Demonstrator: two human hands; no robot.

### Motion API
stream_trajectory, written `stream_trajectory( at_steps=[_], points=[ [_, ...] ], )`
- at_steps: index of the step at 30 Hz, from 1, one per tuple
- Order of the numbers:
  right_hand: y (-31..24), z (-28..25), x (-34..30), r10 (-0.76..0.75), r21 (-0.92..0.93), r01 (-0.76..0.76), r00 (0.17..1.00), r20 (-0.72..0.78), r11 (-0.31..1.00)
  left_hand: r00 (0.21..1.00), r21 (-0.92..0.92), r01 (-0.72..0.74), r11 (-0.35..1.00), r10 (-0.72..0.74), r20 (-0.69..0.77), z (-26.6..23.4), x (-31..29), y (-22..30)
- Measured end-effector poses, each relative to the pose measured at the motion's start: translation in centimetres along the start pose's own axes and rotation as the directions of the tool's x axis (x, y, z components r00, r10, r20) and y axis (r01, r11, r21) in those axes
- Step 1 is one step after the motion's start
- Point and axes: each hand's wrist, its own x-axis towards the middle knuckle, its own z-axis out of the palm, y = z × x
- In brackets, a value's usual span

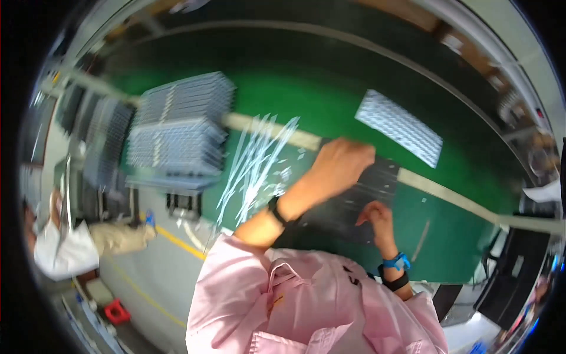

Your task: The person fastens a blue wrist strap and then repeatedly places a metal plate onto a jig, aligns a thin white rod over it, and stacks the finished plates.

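Motion blurs my left hand (pixel 344 162), which reaches across above the far part of a black mat (pixel 336 215). Its fingers are curled in, and whatever they may hold is hidden. Closer to me, my right hand (pixel 377 217) hovers over the mat's right side, thumb and fingers apart, with nothing visible in it. A bundle of thin white strips (pixel 254 168) lies beside my left forearm, with small clear scraps (pixel 283 175) around it. Beyond my hands, a pale keyboard-like panel (pixel 401 127) rests at an angle on the green surface (pixel 306 97).
Tall stacks of grey-blue panels (pixel 177 130) stand at the left, with more stacks (pixel 106 138) behind. A pale strip (pixel 442 192) crosses the table. Another person (pixel 68 251) in a white top is at far left. A red crate (pixel 117 311) sits on the floor.
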Motion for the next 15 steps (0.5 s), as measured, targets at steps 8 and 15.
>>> stream_trajectory(
  at_steps=[8,15],
  points=[
    [-2.9,4.5,-0.3,-0.014,-0.174,0.038,0.990,0.137,0.984,0.667,0.490,0.699,0.521,-0.227,-0.710,-15.8,-28.9,-10.6],
    [-2.7,4.9,-2.3,0.013,-0.101,0.002,0.989,0.146,0.995,0.835,0.559,0.550,0.620,-0.408,-0.369,-17.5,-31.3,-17.9]
  ],
)
